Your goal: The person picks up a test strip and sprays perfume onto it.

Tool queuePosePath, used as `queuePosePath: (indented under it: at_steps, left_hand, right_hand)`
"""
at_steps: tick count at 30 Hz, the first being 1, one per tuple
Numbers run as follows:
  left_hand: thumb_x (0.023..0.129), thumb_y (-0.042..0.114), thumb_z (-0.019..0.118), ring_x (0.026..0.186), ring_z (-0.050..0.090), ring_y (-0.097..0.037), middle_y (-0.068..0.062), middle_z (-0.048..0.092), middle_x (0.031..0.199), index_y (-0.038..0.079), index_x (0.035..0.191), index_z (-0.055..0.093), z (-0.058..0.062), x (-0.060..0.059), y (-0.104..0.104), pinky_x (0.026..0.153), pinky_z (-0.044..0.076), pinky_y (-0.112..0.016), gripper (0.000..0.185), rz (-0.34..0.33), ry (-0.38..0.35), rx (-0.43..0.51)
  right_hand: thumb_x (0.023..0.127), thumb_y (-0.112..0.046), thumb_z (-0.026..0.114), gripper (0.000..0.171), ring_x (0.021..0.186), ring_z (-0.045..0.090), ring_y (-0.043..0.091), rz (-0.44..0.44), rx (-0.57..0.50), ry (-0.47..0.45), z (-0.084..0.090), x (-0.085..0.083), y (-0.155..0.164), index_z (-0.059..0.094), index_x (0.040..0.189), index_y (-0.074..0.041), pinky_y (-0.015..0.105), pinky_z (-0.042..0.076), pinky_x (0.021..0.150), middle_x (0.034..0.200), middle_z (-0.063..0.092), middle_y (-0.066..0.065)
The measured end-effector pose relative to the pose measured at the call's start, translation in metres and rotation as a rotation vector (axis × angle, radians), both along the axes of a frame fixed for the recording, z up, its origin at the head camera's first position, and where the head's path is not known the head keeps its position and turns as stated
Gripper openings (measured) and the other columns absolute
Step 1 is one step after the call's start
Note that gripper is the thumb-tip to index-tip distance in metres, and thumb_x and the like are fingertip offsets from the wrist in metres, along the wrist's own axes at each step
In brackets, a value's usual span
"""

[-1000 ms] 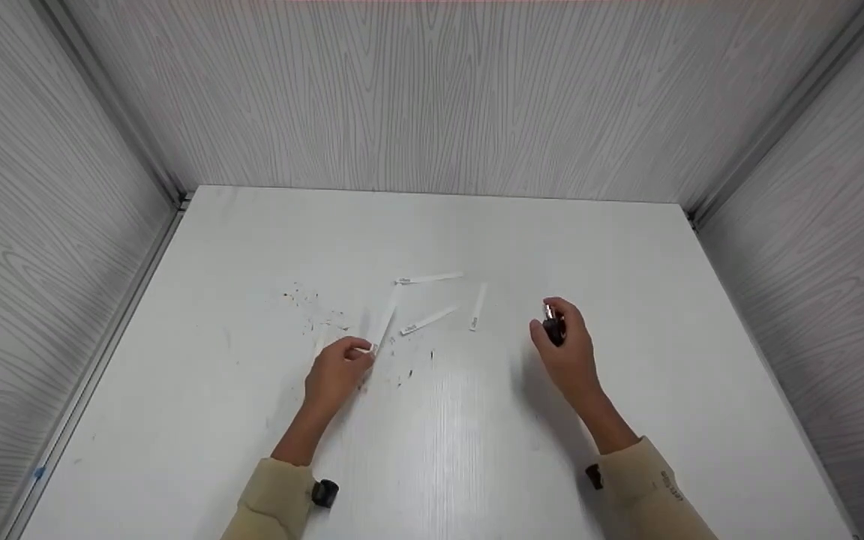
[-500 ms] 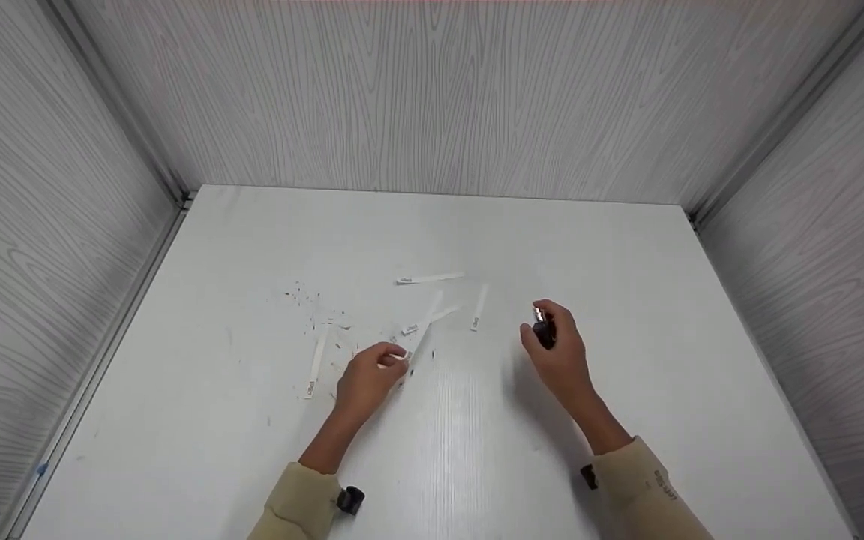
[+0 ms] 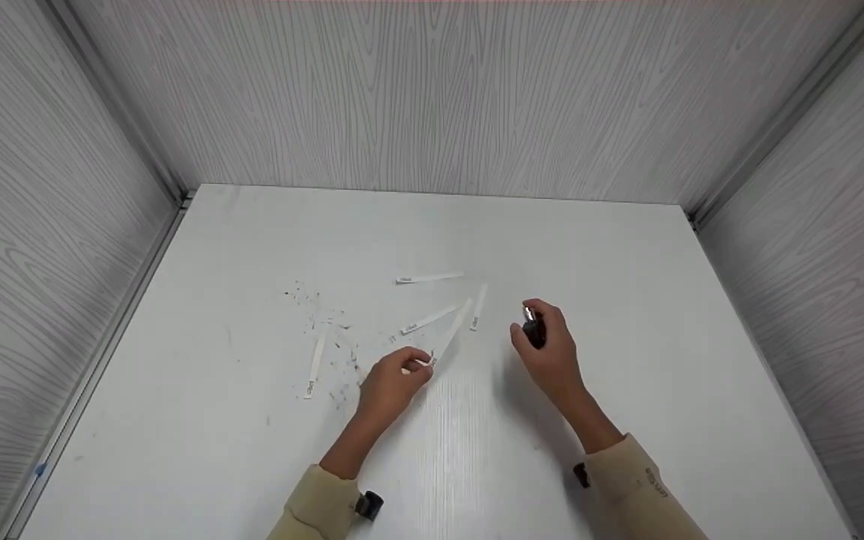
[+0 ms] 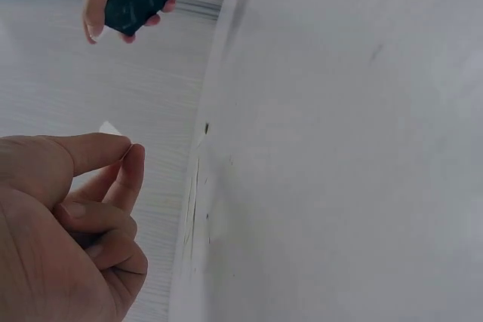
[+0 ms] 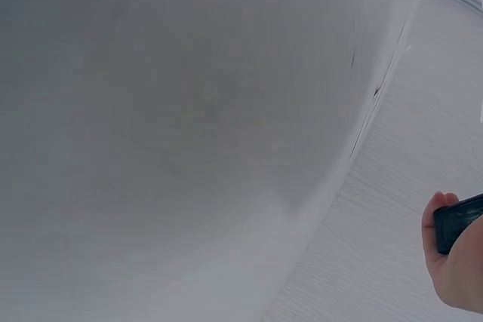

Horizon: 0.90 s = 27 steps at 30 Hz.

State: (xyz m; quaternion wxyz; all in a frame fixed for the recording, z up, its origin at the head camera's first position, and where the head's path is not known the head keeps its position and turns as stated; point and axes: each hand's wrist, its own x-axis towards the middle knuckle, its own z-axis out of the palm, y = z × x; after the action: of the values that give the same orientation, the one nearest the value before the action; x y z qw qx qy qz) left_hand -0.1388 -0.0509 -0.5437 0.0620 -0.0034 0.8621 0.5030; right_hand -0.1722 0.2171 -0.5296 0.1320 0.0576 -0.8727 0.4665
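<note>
My left hand point(image 3: 394, 384) pinches the printed end of a white paper strip point(image 3: 453, 328) between thumb and forefinger. The strip is raised above the table and slants away to the right. In the left wrist view, only its pale tip point(image 4: 110, 128) shows past the fingers. To the right, my right hand point(image 3: 553, 358) grips a small dark perfume bottle point(image 3: 534, 331) with a silvery top. A finger lies at that top. From the right wrist camera the bottle's dark base point(image 5: 454, 221) is visible at the frame's edge. Hand and bottle stand apart from the strip.
Several more printed strips lie on the white table point(image 3: 589, 247): one far strip point(image 3: 430, 278), one slanting strip point(image 3: 429, 320), one right strip point(image 3: 479, 306) and one left strip point(image 3: 315, 366). Dark specks mark the tabletop left of centre. Grey wood-grain walls point(image 3: 432, 97) enclose the table.
My left hand has carried the pinched strip to the right, uncovering the left strip on the table. My right hand, with the perfume bottle, has shifted slightly left, so the two hands are closer.
</note>
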Motion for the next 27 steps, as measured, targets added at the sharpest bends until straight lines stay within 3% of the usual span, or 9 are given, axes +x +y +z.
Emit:
queuePosePath:
  at_steps: [14, 27]
  left_hand:
    - [0.093, 0.032, 0.066, 0.071, 0.057, -0.012, 0.008, 0.069, 0.092, 0.027, 0.105, 0.072, 0.01, 0.016, 0.022, 0.064, 0.044, -0.032, 0.014, -0.088, 0.007, 0.02]
    - [0.093, 0.031, 0.067, 0.07, 0.056, -0.011, 0.009, 0.069, 0.092, 0.027, 0.105, 0.073, 0.021, 0.02, 0.027, 0.063, 0.044, -0.032, 0.014, -0.095, 0.032, 0.005]
  right_hand:
    - [0.094, -0.025, 0.064, 0.041, 0.106, 0.055, 0.016, 0.001, 0.083, 0.067, -0.004, 0.0, -0.011, 0.055, 0.134, -0.018, 0.041, 0.05, 0.091, 0.127, 0.058, 0.002]
    - [0.091, -0.021, 0.064, 0.041, 0.103, 0.057, 0.016, -0.032, 0.18, 0.142, -0.002, 0.002, -0.017, 0.057, 0.131, -0.014, 0.041, 0.052, 0.09, 0.122, 0.061, 0.004]
